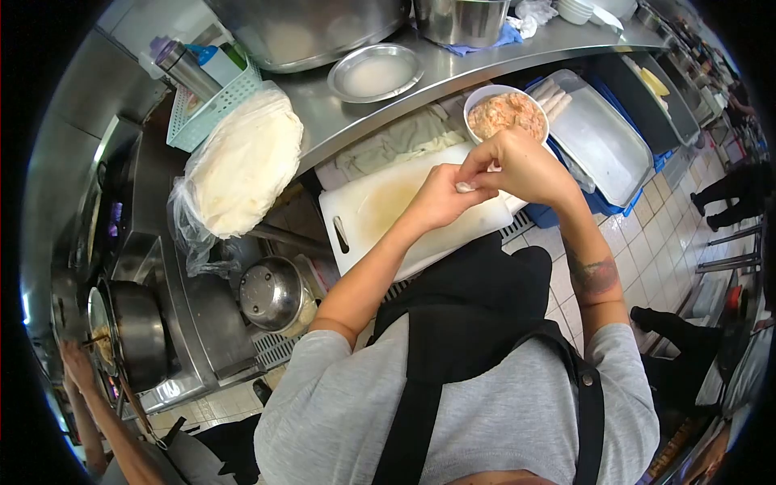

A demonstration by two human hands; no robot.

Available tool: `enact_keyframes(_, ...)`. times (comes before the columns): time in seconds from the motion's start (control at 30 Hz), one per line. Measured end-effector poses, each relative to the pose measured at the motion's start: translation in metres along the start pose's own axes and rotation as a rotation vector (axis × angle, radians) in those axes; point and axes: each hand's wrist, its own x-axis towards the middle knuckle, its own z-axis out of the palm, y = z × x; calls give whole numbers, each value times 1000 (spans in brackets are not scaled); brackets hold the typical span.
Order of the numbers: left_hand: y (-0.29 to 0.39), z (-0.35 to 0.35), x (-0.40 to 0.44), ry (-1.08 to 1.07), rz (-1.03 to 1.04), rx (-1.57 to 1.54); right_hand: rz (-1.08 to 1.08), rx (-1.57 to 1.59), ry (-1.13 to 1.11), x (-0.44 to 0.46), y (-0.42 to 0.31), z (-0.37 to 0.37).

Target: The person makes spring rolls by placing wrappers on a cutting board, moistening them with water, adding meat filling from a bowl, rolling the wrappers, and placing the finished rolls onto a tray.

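Note:
My left hand [443, 198] and my right hand [521, 166] meet above the white cutting board [356, 234]. Their closed fingertips pinch a small, soft white piece [465, 187], possibly dough or wrapper; the fingers cover most of it. Just beyond my right hand is a white bowl [467, 117] of chopped orange-and-pale filling [508, 115]. Several pale finished rolls [551, 99] lie at the edge of a metal tray [602, 133]. To the left, a stack of thin round white wrappers [246, 166] rests on clear plastic.
A steel counter [315, 121] holds a shallow metal dish [376, 74], a large pot [307, 28] and a green basket [190, 121] with bottles. A metal bowl [271, 293] sits low left. Another person's hands [77, 368] are at a cooking pot [141, 335]. People stand at right.

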Motion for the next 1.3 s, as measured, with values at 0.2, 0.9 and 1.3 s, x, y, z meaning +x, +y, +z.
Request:
enact_keyframes(0.2, 1, -2, 0, -52, -106, 50, 146, 240, -194, 18, 34, 4)
enact_keyframes(0.9, 17, 2, -1, -92, -110, 35, 82, 714, -76, -8, 64, 27)
enact_keyframes(1.3, 23, 30, 85, 2, 129, -698, 184, 855, 351, -81, 126, 40)
